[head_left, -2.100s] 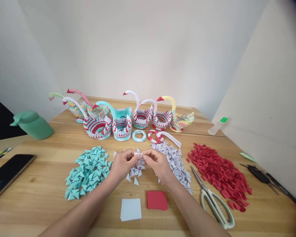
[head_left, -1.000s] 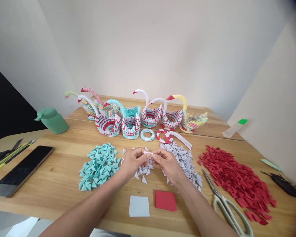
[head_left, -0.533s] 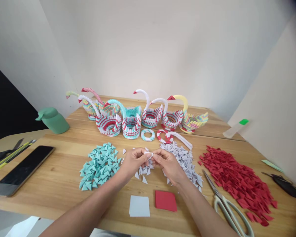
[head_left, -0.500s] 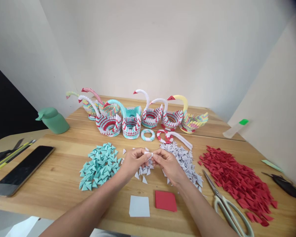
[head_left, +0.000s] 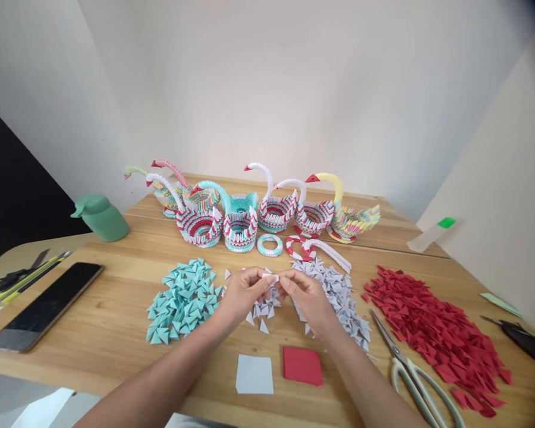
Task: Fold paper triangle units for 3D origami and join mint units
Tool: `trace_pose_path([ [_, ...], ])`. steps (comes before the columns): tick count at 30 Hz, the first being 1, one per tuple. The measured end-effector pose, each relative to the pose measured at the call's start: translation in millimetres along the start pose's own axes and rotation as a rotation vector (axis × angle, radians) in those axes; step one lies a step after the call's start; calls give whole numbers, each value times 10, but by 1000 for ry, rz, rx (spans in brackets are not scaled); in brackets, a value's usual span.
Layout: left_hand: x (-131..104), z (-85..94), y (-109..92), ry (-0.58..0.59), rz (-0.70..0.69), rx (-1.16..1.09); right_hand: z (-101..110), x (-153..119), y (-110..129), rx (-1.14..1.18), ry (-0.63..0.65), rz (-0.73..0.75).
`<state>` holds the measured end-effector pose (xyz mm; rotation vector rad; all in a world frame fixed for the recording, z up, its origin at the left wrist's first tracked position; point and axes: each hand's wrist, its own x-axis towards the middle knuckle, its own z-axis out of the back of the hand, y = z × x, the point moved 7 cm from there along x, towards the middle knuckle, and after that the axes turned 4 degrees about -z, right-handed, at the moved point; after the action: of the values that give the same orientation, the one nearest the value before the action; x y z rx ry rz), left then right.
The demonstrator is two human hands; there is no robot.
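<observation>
Between the fingertips of both hands is a small white piece of folded paper [head_left: 270, 277], partly hidden by the fingers. My left hand [head_left: 246, 291] pinches its left side, and my right hand [head_left: 304, 292] closes on its right side. Under and beside the hands lie folded white paper triangles [head_left: 341, 297], the larger heap to the right. A heap of turquoise paper triangles [head_left: 185, 303] is left of my left hand. Nearer to me, a stack of white paper squares [head_left: 254, 374] lies beside a stack of red paper squares [head_left: 302, 365].
Several paper swans [head_left: 241, 229] stand at the back, with a turquoise-and-white paper ring [head_left: 270, 245] before them. Red triangles [head_left: 441, 333] and scissors [head_left: 405, 362] lie right. A phone [head_left: 44, 306] and a green jug [head_left: 100, 218] are left; a glue bottle [head_left: 430, 235] is far right.
The view has shifted slightly, so the table's things appear a little further right. Both hands stay on the white paper, with only slight finger movement.
</observation>
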<state>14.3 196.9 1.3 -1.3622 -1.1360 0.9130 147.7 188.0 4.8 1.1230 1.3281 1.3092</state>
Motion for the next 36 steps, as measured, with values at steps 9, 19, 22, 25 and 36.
trace_pose_path([
  [9, -9, -26, 1, 2, -26, 49, 9, -82, 166, -345, -146, 162],
  [19, -9, -22, 11, 16, 77, -71, 36, 11, -47, 62, -8, -8],
  [22, -15, -32, 14, 28, 91, -76, 16, 31, -97, 142, 29, -37],
  [25, -12, -35, 28, 35, 90, -67, 4, 29, -105, 148, 36, -44],
  [36, -6, -53, 38, 65, 84, -64, 16, 16, -98, 114, 36, -60],
])
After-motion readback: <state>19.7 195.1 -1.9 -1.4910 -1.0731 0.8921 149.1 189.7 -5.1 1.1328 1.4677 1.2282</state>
